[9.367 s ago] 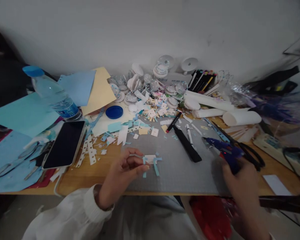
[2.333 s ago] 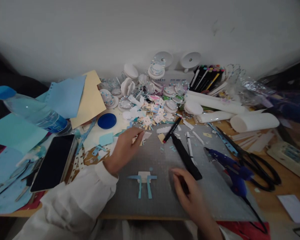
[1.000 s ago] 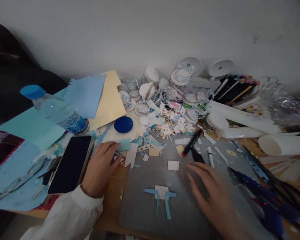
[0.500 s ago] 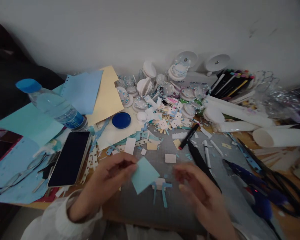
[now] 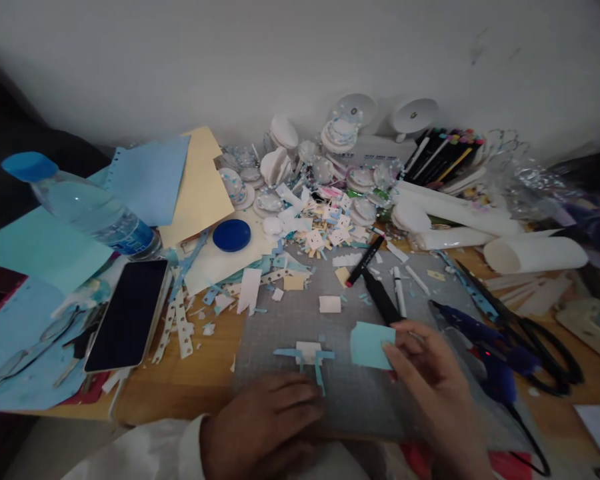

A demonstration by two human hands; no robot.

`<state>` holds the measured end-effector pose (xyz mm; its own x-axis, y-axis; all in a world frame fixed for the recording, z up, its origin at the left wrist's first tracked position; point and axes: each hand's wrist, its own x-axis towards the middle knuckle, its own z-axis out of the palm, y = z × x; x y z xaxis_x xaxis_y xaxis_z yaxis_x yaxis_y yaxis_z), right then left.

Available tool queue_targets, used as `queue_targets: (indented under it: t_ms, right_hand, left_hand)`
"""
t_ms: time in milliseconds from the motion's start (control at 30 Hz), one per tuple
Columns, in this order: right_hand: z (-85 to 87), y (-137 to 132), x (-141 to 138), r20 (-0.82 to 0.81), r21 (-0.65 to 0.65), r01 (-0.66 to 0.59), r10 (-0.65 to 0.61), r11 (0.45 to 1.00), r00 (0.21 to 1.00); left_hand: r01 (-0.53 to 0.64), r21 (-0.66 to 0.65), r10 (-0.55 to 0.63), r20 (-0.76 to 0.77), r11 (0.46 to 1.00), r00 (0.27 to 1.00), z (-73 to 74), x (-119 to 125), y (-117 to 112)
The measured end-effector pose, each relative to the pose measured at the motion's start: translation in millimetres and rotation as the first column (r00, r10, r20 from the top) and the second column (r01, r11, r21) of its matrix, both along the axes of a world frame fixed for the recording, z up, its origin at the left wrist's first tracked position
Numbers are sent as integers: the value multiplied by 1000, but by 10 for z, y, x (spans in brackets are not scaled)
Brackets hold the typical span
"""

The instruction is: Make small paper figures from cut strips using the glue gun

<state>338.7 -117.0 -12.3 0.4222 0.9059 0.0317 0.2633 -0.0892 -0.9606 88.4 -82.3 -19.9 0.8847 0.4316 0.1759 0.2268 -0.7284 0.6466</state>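
Observation:
In my right hand (image 5: 427, 373), pinched between thumb and fingers, is a light turquoise square of paper (image 5: 369, 345), held over the right part of the grey cutting mat (image 5: 350, 407). My left hand (image 5: 267, 420) lies low at the mat's front edge, fingers stretched to the right and apparently holding nothing. Just beyond its fingertips is a small white paper piece (image 5: 308, 353) with blue paper strips (image 5: 325, 357) sticking out from it. Another small white paper rectangle (image 5: 330, 305) lies farther back on the mat.
A blue glue gun (image 5: 485, 347) with a lit red light and black scissors (image 5: 545, 347) lie at right. Black and white pens lie behind my right hand. Left are a phone (image 5: 127, 317), a bottle (image 5: 90, 210) and paper sheets. Paper scraps (image 5: 330, 220) and white discs pile up at the back.
The turquoise paper has passed from my left hand to my right. My left hand has dropped down to the mat beside the strip piece. The view has shifted slightly.

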Motion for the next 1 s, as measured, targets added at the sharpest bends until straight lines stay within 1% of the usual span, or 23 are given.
queue_targets:
  t_ms: [67, 167, 233, 300, 400, 467, 533, 600, 633, 667, 733, 767, 833, 867, 900, 933, 1000]
  right_hand:
    - [-82, -92, 60, -6, -9, 9, -9, 1000, 1000]
    - [-161, -201, 79, 36, -17, -4, 5, 1000, 999]
    - [-195, -246, 45, 60, -26, -21, 23, 999, 998]
    - [-231, -270, -37, 53, -25, -56, 58, 998, 997]
    - [-300, -297, -235, 76, 5, -132, 131, 991, 988]
    - [-348, -331, -372, 143, 11, -201, 197, 980, 970]
    - [-381, -386, -456, 204, -22, -299, 297, 954, 933]
    - [-389, -441, -441, 268, -66, -370, 373, 927, 888]
    - [-383, -457, -391, 323, -77, -370, 374, 926, 869]
    - [-374, -460, -316, 400, -76, -344, 345, 936, 849]
    - [-350, -410, -114, 591, -37, -231, 208, 972, 780]
    - [-340, -356, -3, 677, -15, -172, 137, 985, 723]
    - [-334, -209, 195, 814, 0, -67, 39, 998, 579]
    - [-340, -126, 271, 865, 2, -27, 11, 1000, 502]
    - [-350, -46, 328, 899, -20, 1, 18, 1000, 438]
    - [-363, 27, 365, 920, -49, 11, 41, 999, 390]
    - [-388, 139, 394, 935, -101, 3, 94, 995, 341]
  left_hand:
    - [24, 112, -13, -95, 993, 995, -122, 40, -24]
    - [-3, 219, 39, -159, 976, 986, -225, 63, 81]
    - [-27, 261, 73, -167, 965, 983, -224, 57, 207]
    - [-54, 289, 103, -159, 956, 982, -182, 44, 323]
    - [-121, 299, 147, -67, 947, 987, -104, 23, 375]
    - [-195, 299, 196, 27, 934, 980, -81, 13, 303]
    - [-242, 303, 229, 80, 922, 970, -92, 17, 165]
    - [-227, 302, 220, 59, 926, 974, -131, 39, 2]
    - [-204, 300, 204, 29, 932, 978, -155, 57, -75]
    - [-183, 300, 193, -1, 936, 981, -179, 76, -143]
    - [-161, 307, 187, -60, 938, 980, -220, 111, -238]
    - [-158, 314, 192, -81, 936, 978, -235, 123, -264]
    - [-164, 332, 210, -108, 929, 972, -257, 130, -281]
    - [-176, 343, 225, -111, 923, 968, -266, 125, -278]
    - [-189, 352, 243, -114, 917, 963, -274, 116, -271]
    - [-202, 359, 258, -115, 911, 959, -281, 104, -263]
    - [-219, 373, 280, -119, 902, 953, -297, 81, -254]
